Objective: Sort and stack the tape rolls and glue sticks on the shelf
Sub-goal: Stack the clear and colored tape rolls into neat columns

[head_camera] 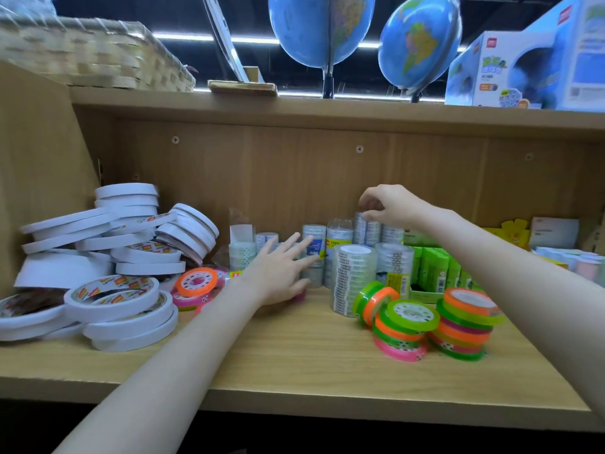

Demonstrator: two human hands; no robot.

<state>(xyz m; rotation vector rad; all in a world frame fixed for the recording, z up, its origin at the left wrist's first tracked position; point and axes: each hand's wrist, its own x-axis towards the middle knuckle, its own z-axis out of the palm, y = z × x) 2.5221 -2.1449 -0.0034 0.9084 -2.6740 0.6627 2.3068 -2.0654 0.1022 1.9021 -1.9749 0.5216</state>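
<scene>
Left hand (278, 273) lay flat, fingers spread straight, over pink tape roll (299, 295) on wooden shelf (294, 355), fingertips touching clear tape packs (314, 253) — gripping nothing. Right hand (389, 206) reached to back row, fingers curled down on top of tall clear tape stack (368, 229), pinching it. White tape rolls (108, 263) heaped at left. Neon rolls (435, 326) stacked front right — green glue sticks (435, 267) just behind.

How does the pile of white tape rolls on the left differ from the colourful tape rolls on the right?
The white tape rolls are wide flat rings, heaped untidily, some tilted. The neon orange, green and pink tape rolls are smaller across, mostly in two short stacks, with one pair standing on edge. Both groups sit on the same wooden shelf, untouched by either hand.
</scene>
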